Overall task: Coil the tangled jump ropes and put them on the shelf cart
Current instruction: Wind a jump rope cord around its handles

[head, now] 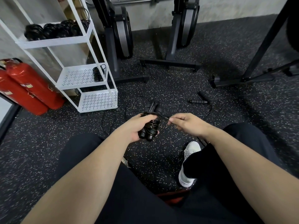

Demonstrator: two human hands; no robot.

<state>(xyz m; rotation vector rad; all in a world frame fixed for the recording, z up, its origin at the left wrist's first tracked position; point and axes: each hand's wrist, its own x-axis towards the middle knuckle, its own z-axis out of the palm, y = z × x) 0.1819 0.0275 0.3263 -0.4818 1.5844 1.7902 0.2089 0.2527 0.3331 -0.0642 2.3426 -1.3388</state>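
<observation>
My left hand (137,125) grips the two black handles of a jump rope (151,125), with thin cord wound around them in several turns. My right hand (186,122) pinches the loose end of that cord just right of the handles. Slack cord trails over the floor behind and to the right. Another jump rope (198,101) lies loose on the floor farther back. The white shelf cart (90,76) stands at the left. Its top shelf holds several coiled ropes (55,30), and the middle shelf has one coiled rope (98,73).
Two red fire extinguishers (27,88) lean beside the cart. Black exercise machines (119,38) stand at the wall, with their floor bars (169,63) ahead. A black rack leg (262,46) slants at the right. My white shoe (188,164) rests on the speckled rubber floor.
</observation>
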